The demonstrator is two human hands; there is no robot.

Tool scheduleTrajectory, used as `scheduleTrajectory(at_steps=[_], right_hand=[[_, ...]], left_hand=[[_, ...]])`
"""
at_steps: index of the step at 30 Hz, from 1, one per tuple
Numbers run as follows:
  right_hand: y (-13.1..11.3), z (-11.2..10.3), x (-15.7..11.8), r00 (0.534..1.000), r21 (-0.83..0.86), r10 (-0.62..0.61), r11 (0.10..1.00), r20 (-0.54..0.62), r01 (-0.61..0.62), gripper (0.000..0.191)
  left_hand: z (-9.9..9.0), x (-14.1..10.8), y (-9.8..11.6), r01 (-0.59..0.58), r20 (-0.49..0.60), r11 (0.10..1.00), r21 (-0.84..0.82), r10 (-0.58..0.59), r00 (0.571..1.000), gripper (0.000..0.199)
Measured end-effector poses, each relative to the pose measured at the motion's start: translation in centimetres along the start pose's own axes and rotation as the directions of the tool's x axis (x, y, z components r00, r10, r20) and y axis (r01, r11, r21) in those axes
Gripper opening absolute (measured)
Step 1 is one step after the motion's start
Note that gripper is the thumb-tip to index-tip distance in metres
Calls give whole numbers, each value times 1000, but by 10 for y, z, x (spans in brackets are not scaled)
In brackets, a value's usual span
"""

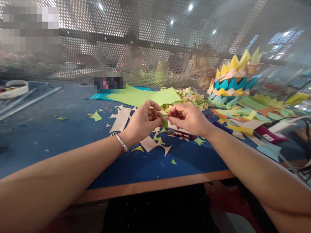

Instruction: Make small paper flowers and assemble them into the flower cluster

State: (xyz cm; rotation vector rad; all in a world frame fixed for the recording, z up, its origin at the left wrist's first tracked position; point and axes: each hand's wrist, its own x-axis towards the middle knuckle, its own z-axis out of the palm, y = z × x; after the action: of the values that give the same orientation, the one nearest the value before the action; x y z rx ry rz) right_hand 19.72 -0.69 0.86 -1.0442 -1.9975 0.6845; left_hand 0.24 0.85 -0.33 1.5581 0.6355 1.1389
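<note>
Both hands meet over the scraps in the middle of the table. Between the fingertips is a small piece of paper [164,117], green and pale pink, partly hidden by the fingers. My left hand [145,119], with a silver bangle on its wrist, pinches it from the left. From the other side my right hand [186,117] pinches it too. Just below the right hand lies a pair of dark red scissors [182,134]. Behind the hands are a large green paper sheet [143,96] and a heap of small cut paper pieces [191,97].
A tiered folded-paper piece [230,82] in yellow, blue and pink stands at the back right. Paper strips [239,121] and a magenta device [270,134] lie at right. A white tape roll [17,89] sits far left. A perforated metal screen [80,58] rises behind.
</note>
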Motion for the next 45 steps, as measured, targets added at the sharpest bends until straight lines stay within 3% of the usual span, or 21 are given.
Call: scheduleTrajectory(at_steps=[10,17,25,34,39,45], right_hand=[[-4,-1,0,1000,37,3,999,23,-4,8],[-2,0,-1,999,-60,-50,997,11,50,9],[-7,1,-2,996,-128,-87,988,-1,86,8],[-6,1,-3,997,-113,-74,991,-32,70,9],[-5,1,-3,999,-79,-44,996,-19,43,10],[-3,0,-2,1000,-53,-4,999,-22,2,14]], left_hand=[[0,-1,5,34,80,997,-70,-28,996,34],[0,0,1,56,87,991,-120,-46,995,32],[4,-4,3,164,58,957,-238,-154,986,23],[4,-3,1,120,31,970,-212,-116,993,37],[4,-3,0,125,-24,979,-160,-130,991,37],[2,-4,0,127,-33,964,-232,-138,990,31]])
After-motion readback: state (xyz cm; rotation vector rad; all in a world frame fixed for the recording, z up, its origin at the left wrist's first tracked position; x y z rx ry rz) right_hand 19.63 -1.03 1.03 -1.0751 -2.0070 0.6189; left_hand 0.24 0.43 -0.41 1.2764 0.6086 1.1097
